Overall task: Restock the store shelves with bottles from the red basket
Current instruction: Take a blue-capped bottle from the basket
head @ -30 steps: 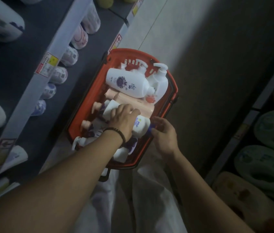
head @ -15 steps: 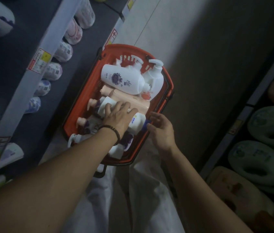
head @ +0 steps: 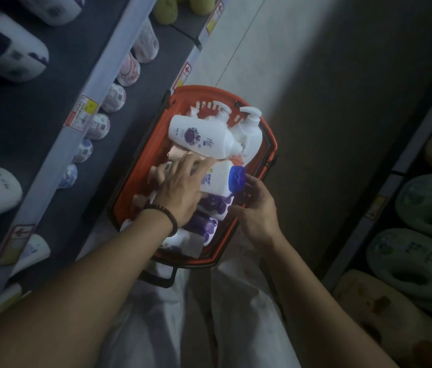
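Blue-capped bottle flat — cap toward right hand; left hand atop.

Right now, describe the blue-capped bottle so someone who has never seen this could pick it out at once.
Find the red basket beside the shelves. Beside the large white bottle with the purple flower, toward the person, lies a smaller white bottle between the left hand and right hand. It alone has a round, bright blue cap.
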